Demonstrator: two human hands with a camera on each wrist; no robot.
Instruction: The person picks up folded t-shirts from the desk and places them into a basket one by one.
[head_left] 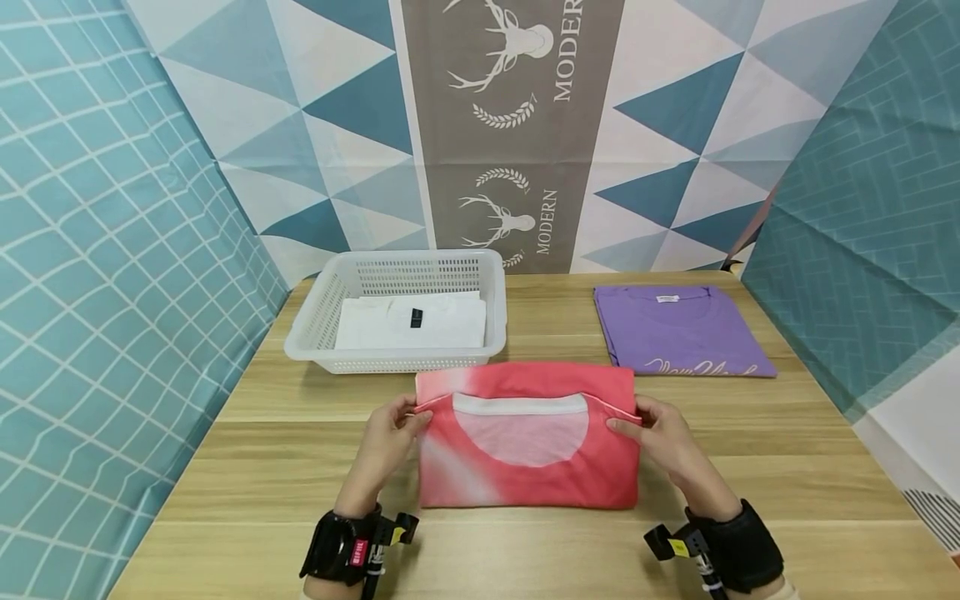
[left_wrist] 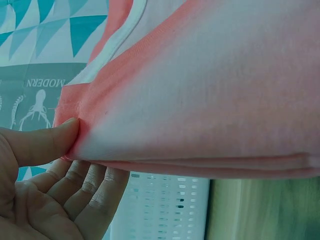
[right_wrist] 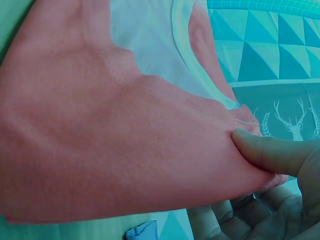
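Observation:
A folded red-and-white T-shirt (head_left: 525,479) is stretched level between both hands, its neckline facing up in the head view. My left hand (head_left: 388,432) pinches its left edge near the shoulder seam, the thumb on top. On the opposite edge, my right hand (head_left: 663,429) pinches the cloth the same way. The left wrist view shows the left thumb (left_wrist: 55,142) pressed on the shirt's corner with the fingers beneath. In the right wrist view the right thumb (right_wrist: 270,150) lies over the cloth, the other fingers under it and partly hidden.
A white plastic basket (head_left: 491,321) behind the shirt holds a folded white garment (head_left: 450,325) with a black label. At the back right of the wooden table (head_left: 285,475) lies a folded purple T-shirt (head_left: 675,325). Patterned cloth hangs behind and on both sides.

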